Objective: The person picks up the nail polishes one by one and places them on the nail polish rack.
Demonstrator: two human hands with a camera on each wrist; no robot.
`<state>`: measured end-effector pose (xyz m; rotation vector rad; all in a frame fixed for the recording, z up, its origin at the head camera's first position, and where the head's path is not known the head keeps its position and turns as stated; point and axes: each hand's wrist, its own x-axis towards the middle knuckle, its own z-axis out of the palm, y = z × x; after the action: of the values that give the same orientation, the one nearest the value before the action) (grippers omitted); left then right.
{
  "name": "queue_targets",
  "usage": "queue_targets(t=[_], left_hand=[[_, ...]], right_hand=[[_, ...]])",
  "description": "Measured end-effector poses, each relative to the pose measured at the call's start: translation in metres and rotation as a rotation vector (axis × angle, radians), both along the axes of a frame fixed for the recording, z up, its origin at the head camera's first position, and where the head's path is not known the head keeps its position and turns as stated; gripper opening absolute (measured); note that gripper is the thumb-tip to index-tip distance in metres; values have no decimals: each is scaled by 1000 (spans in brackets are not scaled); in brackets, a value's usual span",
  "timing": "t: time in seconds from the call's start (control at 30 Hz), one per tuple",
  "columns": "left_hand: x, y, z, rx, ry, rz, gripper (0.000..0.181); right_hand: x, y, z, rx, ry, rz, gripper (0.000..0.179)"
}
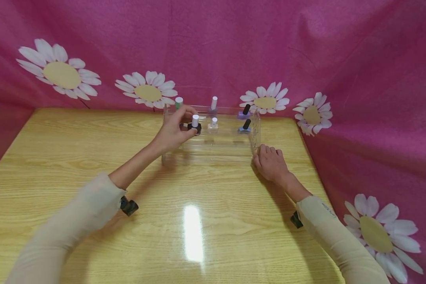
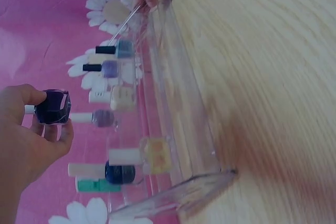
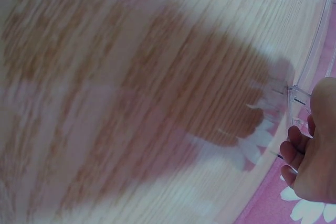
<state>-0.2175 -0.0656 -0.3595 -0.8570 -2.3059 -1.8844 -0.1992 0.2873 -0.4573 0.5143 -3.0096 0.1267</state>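
In the head view, my left hand (image 1: 172,132) pinches a dark nail polish bottle (image 1: 194,128) with a white cap, thumb and fingers around its body. The left wrist view shows that bottle (image 2: 52,107) apart from the ones on the rack. A clear plastic tiered rack (image 1: 255,128) stands before me. My right hand (image 1: 271,163) grips the front corner of its right side panel, fingers curled, also visible in the right wrist view. Near the left hand on the rack are a yellowish bottle (image 2: 157,156), a dark blue bottle (image 2: 119,172) and a green bottle (image 2: 97,184).
Farther along the tiers stand a lilac bottle (image 1: 213,107), a pale bottle (image 1: 213,127), a purple bottle (image 1: 243,114) and a blue bottle (image 1: 245,128). Behind the wooden table (image 1: 156,236) hangs a pink curtain (image 1: 206,47) with daisies.
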Motion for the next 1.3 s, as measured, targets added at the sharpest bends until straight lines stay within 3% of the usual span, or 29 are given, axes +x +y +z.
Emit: queue_targets(t=[0.37, 0.8, 1.1, 1.3], left_hand=[[2, 23, -15, -138, -14, -48, 36], [-9, 45, -43, -63, 9, -64, 32], [-16, 57, -54, -79, -20, -49, 32], [-19, 60, -60, -107, -18, -26, 33]], right_hand=[[1, 1, -1, 6, 27, 9, 24], [0, 1, -1, 18, 6, -7, 25], [-2, 3, -2, 23, -33, -11, 27], [-1, 2, -2, 4, -8, -5, 25]])
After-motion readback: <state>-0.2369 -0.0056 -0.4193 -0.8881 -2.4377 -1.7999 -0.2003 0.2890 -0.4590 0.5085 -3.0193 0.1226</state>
